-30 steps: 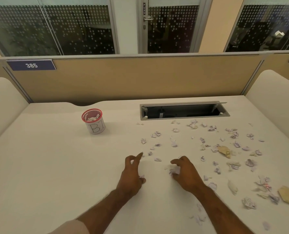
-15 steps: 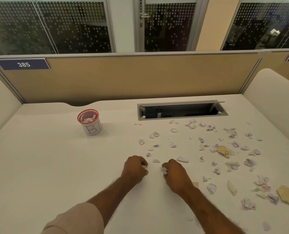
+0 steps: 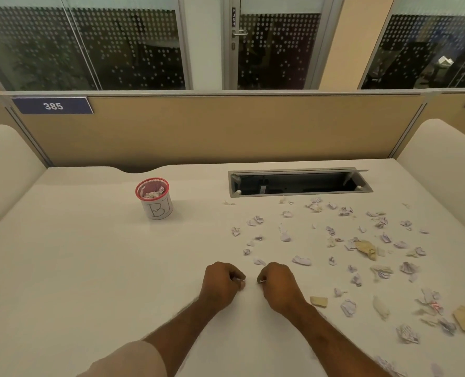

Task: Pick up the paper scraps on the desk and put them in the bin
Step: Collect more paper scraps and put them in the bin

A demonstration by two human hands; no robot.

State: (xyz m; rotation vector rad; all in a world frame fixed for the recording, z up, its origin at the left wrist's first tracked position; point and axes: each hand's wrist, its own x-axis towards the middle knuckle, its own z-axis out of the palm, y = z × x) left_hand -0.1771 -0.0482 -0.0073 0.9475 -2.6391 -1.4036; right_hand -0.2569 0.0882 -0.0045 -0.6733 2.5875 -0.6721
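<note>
At the near middle of the desk (image 3: 90, 268), both hands are now balled up side by side. A second ago the left hand (image 3: 222, 284) had fingers splayed over a scrap and the right hand (image 3: 279, 287) was raking one in; now each has its fingers curled tight, a sliver of white paper showing at the thumb side of both fists. So both hands hold a scrap, pick-up done for this pair. The patch of desk right under them looks cleared compared with before. Next step, my read: carry to the bin (image 3: 155, 198), which stands upright well apart from the hands, far-left of them, already part-filled with crumpled paper. Left hand is the nearer one to it. Bulk of the job is still open: the paper scraps (image 3: 361, 240) are scattered across the right half of the desk, from just below the cable tray (image 3: 299, 182) down to the near right edge. Nearest loose ones: a small piece (image 3: 259, 261) just beyond the gap between the fists, another (image 3: 301, 260) near the right hand, a tan one (image 3: 319, 301) just beside the right wrist. Many trips left.
</note>
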